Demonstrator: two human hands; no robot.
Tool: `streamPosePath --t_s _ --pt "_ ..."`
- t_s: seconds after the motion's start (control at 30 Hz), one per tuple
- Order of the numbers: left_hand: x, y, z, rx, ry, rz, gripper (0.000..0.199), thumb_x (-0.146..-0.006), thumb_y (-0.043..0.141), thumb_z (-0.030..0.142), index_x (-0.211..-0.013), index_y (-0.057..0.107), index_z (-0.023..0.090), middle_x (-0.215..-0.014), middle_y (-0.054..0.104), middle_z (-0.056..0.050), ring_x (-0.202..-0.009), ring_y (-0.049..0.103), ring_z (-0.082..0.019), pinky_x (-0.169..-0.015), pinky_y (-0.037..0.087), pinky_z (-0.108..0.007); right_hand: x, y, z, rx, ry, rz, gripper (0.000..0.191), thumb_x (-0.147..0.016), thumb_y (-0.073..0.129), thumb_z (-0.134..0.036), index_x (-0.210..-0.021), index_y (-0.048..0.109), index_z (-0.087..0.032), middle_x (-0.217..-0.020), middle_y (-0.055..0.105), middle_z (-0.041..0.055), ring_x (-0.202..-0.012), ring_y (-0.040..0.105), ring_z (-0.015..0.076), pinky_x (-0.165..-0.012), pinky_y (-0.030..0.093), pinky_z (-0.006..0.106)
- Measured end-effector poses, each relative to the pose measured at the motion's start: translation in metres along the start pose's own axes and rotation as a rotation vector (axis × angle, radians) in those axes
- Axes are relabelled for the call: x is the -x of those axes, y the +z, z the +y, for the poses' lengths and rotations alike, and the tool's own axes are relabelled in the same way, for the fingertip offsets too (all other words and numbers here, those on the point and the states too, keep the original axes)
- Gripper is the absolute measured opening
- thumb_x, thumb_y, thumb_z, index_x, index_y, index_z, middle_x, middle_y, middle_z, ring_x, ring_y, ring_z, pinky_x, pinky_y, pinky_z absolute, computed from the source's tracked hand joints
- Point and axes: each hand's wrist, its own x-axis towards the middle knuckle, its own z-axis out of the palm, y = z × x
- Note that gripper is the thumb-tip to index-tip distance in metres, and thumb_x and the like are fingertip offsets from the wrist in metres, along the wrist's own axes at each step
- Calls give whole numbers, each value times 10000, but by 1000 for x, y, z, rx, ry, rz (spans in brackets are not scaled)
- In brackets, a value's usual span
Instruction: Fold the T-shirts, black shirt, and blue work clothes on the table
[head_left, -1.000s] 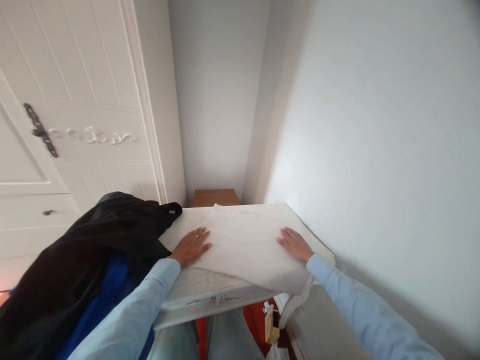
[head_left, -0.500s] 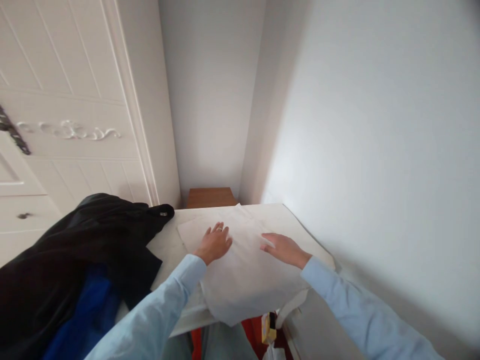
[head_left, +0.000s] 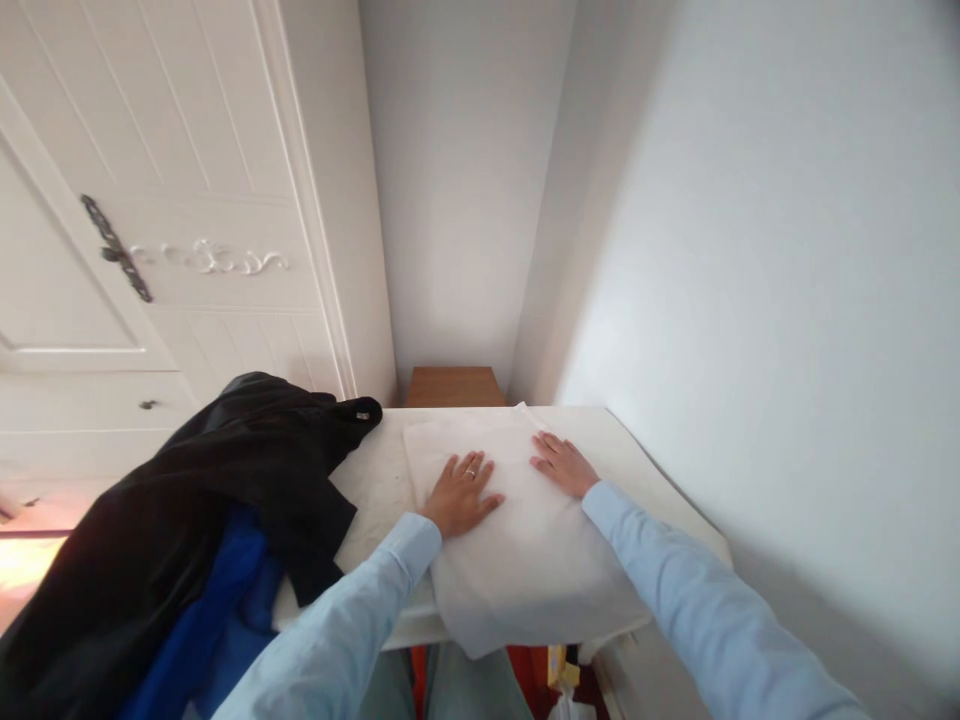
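A thin white sheet of cloth or paper (head_left: 525, 560) lies over the white table (head_left: 382, 470), its near edge hanging past the front. I cannot tell its exact material. My left hand (head_left: 461, 495), with a ring on one finger, rests palm down on the sheet's left part, fingers stretched out. Farther right, my right hand (head_left: 564, 464) also lies flat on it, fingers spread and pointing up-left. Neither hand grips anything. Both arms are in light blue sleeves.
A black garment (head_left: 247, 450) and blue fabric (head_left: 217, 600) are heaped at the table's left. Behind them stands a white wardrobe (head_left: 225, 150). A brown wooden box or stool (head_left: 455, 386) sits beyond the table's far edge. A wall (head_left: 787, 250) runs along the right.
My view has turned left, so everything sits farther right. My right hand, raised and sideways before, now lies flat on the sheet. My left hand stays on it with fingers spread.
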Motion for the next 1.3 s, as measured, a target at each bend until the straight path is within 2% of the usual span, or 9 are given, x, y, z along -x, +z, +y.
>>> streamPosePath --t_s 0.13,0.33,0.53,0.73,0.9,1.0,1.07,1.17,1.3 --pt "-28 1 5 17 99 -35 738 -1024 227 632 -1581 334 161 -1648 300 -159 -1549 219 -278 -1254 138 -519 24 -4 33 38 103 -11 674 -1041 253 -520 -1593 313 -138 -1667 275 158 -1548 239 280 -1230 243 507" --pt "-83 10 32 29 209 -58 746 -1017 218 645 -1587 319 173 -1651 299 -158 -1551 213 -275 -1252 132 -511 46 -7 86 109 202 7 649 -1046 211 -508 -1584 328 -164 -1657 309 149 -1537 272 280 -1226 235 557" --pt "-127 18 57 41 231 -61 754 -1017 204 645 -1582 330 161 -1654 291 -161 -1548 220 -289 -1248 144 -531 41 -8 141 124 267 11 656 -1044 239 -508 -1569 349 -130 -1644 333 166 -1530 293 266 -1232 274 454" --pt "-148 20 60 31 249 -92 785 -1009 164 663 -1593 303 158 -1665 261 -160 -1554 197 -291 -1252 130 -524 31 -1 172 173 166 80 599 -1040 264 -380 -1474 452 -12 -1543 464 242 -1489 373 274 -1242 280 438" --pt "-155 28 57 15 243 -64 765 -1010 198 660 -1591 318 176 -1658 286 -154 -1549 215 -292 -1249 146 -529 32 -10 154 261 226 178 554 -1014 331 -312 -1442 486 3 -1505 499 265 -1445 427 333 -1215 306 488" --pt "-156 32 57 17 243 -33 752 -1011 219 657 -1590 326 191 -1653 303 -146 -1547 225 -289 -1251 149 -524 29 -19 120 318 253 293 542 -966 340 -158 -1472 453 -1 -1537 462 259 -1456 398 349 -1218 258 526" --pt "-156 33 57 16 242 -16 749 -1009 222 660 -1587 337 198 -1648 314 -145 -1543 238 -289 -1248 158 -530 21 -21 94 278 191 306 551 -943 339 -105 -1474 462 -30 -1550 467 217 -1458 397 309 -1226 248 475" --pt "-155 32 58 5 241 -7 752 -1009 211 662 -1584 342 195 -1644 321 -147 -1541 244 -289 -1246 162 -532 4 -19 68 159 150 280 508 -994 371 -226 -1464 482 -64 -1549 480 184 -1446 408 269 -1209 284 401" --pt "-153 31 58 -9 237 -29 761 -1011 205 655 -1590 320 174 -1648 310 -152 -1543 238 -286 -1249 158 -518 -11 -11 72 73 299 196 554 -1036 356 -423 -1461 488 -93 -1564 451 199 -1467 373 301 -1194 288 452"
